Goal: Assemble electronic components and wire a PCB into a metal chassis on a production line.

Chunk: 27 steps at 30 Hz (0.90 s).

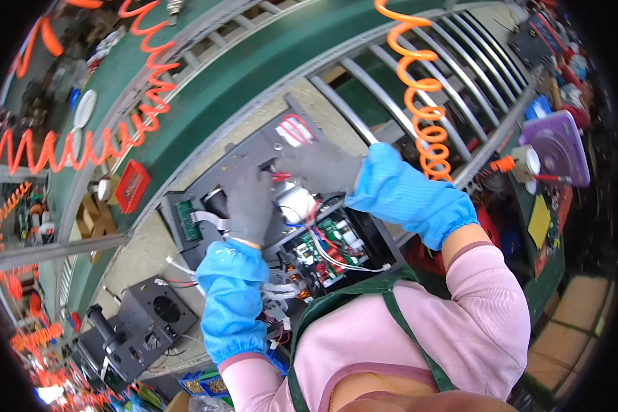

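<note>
A dark grey metal equipment housing (226,168) lies open in front of me. Inside it sits a green circuit board (333,250) with red, blue and white wires, beside a silvery rounded part (298,204). My left hand (249,204), in a grey glove, rests over the housing beside a grey ribbon cable (211,220) that runs to a small green board (188,220). My right hand (323,167), gloved alike, reaches in from the right, its fingertips close to short red wires (280,176). The fingers of both hands blur into the dark metal, so their grip is unclear.
A second black metal unit (141,319) stands at the lower left. Metal rollers (384,86) run along the far right. Coiled orange air hoses (422,103) hang overhead. A red tray (132,186) is at the left, a purple fan (555,147) at the right.
</note>
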{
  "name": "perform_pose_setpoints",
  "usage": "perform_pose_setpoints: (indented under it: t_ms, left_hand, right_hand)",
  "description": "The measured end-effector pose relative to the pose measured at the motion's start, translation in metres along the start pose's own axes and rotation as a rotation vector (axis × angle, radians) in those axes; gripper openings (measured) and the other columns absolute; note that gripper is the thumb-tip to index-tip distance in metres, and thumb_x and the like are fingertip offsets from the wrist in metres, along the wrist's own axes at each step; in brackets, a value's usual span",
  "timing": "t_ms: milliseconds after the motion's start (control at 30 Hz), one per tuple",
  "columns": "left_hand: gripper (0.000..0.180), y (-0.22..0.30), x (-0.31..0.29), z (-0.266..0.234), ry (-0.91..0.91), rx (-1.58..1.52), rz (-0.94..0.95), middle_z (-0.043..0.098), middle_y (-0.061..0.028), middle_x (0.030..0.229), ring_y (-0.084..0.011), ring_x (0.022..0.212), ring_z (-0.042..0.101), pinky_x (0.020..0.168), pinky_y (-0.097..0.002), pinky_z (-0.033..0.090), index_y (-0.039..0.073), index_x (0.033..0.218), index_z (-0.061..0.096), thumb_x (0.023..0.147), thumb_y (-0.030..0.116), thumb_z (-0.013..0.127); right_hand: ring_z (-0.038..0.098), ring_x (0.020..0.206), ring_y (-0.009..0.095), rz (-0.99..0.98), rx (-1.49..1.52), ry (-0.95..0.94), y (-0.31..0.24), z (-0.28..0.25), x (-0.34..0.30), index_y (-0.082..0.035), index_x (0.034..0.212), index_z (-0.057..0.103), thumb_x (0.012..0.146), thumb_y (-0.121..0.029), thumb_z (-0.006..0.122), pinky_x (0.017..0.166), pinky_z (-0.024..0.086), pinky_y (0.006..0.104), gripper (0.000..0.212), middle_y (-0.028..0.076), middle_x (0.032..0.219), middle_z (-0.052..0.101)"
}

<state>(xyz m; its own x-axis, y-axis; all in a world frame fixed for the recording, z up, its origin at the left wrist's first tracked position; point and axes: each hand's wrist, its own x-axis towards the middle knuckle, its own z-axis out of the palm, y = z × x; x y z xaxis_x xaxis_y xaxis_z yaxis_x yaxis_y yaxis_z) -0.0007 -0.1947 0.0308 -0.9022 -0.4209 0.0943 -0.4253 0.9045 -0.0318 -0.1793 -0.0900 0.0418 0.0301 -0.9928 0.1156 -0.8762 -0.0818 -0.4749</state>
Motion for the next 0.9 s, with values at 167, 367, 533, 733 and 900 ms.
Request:
perform_pose_setpoints:
  t_ms: [167, 367, 533, 733, 900]
  left_hand:
    - [0.016, 0.004, -0.009, 0.012, 0.061, -0.009, -0.118, 0.057, -0.0099, 0.106, -0.029, 0.101, 0.057, 0.077, -0.0372, 0.052, 0.007, 0.097, 0.06, 0.082, 0.008, 0.055]
    - [0.021, 0.016, -0.007, 0.008, 0.078, -0.115, -0.183, 0.057, -0.0114, 0.111, -0.0317, 0.104, 0.056, 0.084, -0.0392, 0.049, 0.007, 0.098, 0.062, 0.079, 0.003, 0.056]
    - [0.031, 0.016, -0.012, 0.012, 0.181, -0.087, -0.173, 0.057, -0.0139, 0.115, -0.0341, 0.105, 0.055, 0.087, -0.0409, 0.048, 0.008, 0.106, 0.063, 0.077, 0.0, 0.055]
    - [0.031, 0.015, -0.014, 0.017, 0.232, -0.124, -0.189, 0.058, -0.0136, 0.114, -0.0362, 0.102, 0.056, 0.086, -0.0431, 0.047, 0.008, 0.105, 0.06, 0.076, -0.001, 0.059]
    - [0.03, 0.007, -0.019, 0.024, 0.187, -0.115, -0.204, 0.058, -0.0137, 0.116, -0.0359, 0.101, 0.056, 0.088, -0.0426, 0.046, 0.008, 0.105, 0.058, 0.076, 0.002, 0.06]
  right_hand:
    - [0.064, 0.09, 0.027, 0.154, 0.451, -0.002, -0.014, -0.119, -0.149, -0.006, 0.105, 0.062, 0.084, -0.014, 0.059, 0.076, 0.05, 0.0389, 0.023, 0.013, 0.091, 0.064]
    - [0.063, 0.095, 0.029, 0.863, 0.524, -0.557, -0.013, 0.028, -0.342, -0.002, 0.11, 0.064, 0.081, -0.014, 0.06, 0.083, 0.049, 0.0362, 0.031, 0.015, 0.103, 0.066]
    - [0.065, 0.085, 0.023, 1.578, 0.356, 0.419, 0.092, 0.195, -0.457, -0.003, 0.109, 0.064, 0.074, -0.014, 0.068, 0.076, 0.051, 0.0342, 0.036, 0.011, 0.095, 0.068]
    - [0.064, 0.088, 0.021, 1.565, 0.555, 0.576, 0.124, 0.2, -0.442, -0.003, 0.108, 0.063, 0.067, -0.01, 0.072, 0.077, 0.051, 0.0339, 0.044, 0.009, 0.097, 0.066]
    - [0.062, 0.074, 0.014, 1.324, 0.545, 0.299, 0.086, 0.106, -0.387, -0.004, 0.1, 0.063, 0.062, -0.004, 0.073, 0.069, 0.051, 0.0305, 0.039, 0.003, 0.087, 0.065]
